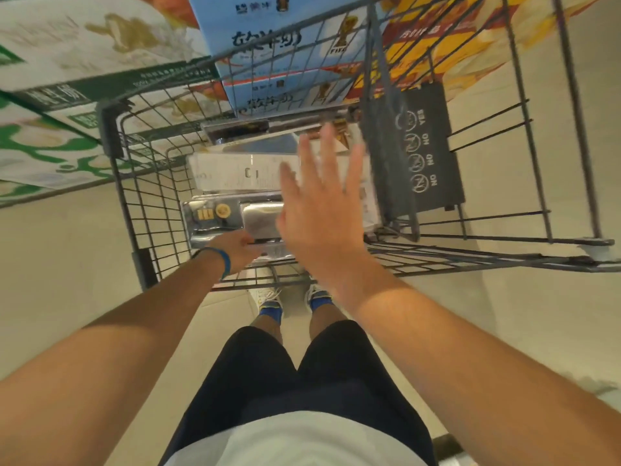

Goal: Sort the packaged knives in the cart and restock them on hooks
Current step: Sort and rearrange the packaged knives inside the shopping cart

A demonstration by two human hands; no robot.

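Observation:
A grey wire shopping cart (141,203) stands right in front of me. Inside lie several packaged knives in clear blister packs: one with a broad steel cleaver blade (262,216) nearest me, a white-backed pack (235,173) behind it and a dark pack (238,131) at the far end. My left hand (235,247), with a blue band on the wrist, grips the near edge of the cleaver pack. My right hand (322,210) hovers above the packs, fingers spread, holding nothing.
Stacked cartons surround the cart: green and white ones (60,95) on the left, blue ones (268,45) ahead, orange ones (447,38) to the right. The cart's grey child-seat flap (426,146) with warning icons hangs on the right. Pale floor lies on both sides.

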